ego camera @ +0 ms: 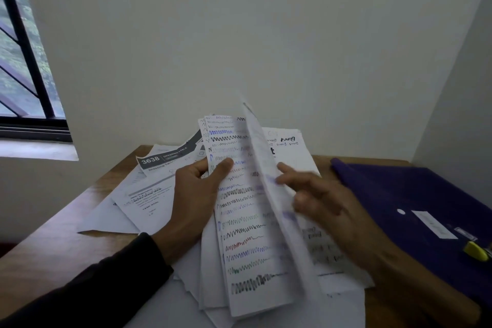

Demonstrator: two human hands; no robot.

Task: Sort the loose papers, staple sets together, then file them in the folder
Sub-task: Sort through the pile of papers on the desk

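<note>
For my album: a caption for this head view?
Left hand holds scribbled sheets, right hand leafs a page; purple folder waits.

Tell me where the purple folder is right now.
In the head view, the purple folder lies on the wooden table at the person's right, beside the loose papers, with a yellow object on it.

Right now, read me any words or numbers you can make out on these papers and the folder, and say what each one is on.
"3638": white digits on the dark header of the printed sheet at the back left of the table.
"DRESSING TABLE": small capitals on the same header, barely legible.
"TASK GOAL": faint, on the typed sheet below it.
Handwritten sheet at the back: too blurred.
Scribble page in the left hand: pen squiggles, no words.
Purple folder label: too small.
</note>
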